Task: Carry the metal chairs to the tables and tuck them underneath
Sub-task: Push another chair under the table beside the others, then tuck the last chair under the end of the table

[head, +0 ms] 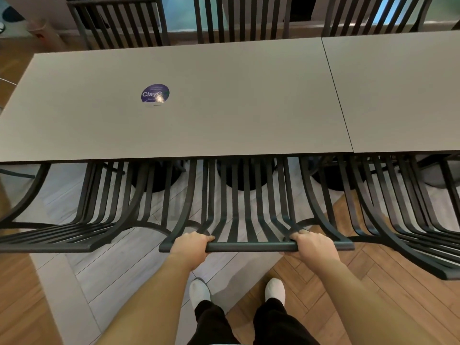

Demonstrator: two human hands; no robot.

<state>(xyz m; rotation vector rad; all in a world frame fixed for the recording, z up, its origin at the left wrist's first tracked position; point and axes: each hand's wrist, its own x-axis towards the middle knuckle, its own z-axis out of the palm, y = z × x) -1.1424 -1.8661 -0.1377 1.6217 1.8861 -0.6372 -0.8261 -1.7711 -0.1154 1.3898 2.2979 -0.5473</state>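
Note:
A black slatted metal chair [249,215] stands in front of me, its seat reaching under the near edge of the grey table [224,108]. My left hand [190,247] grips the left part of the chair's top rail. My right hand [315,247] grips the right part of the same rail. The chair's legs and the front of its seat are hidden under the tabletop.
Similar black chairs sit tucked at the left [74,220] and right [398,215] of mine. Three more stand along the far side [241,18]. A second grey table [403,90] abuts on the right. A round purple sticker [155,94] lies on the tabletop. My white shoes [199,292] stand on the floor.

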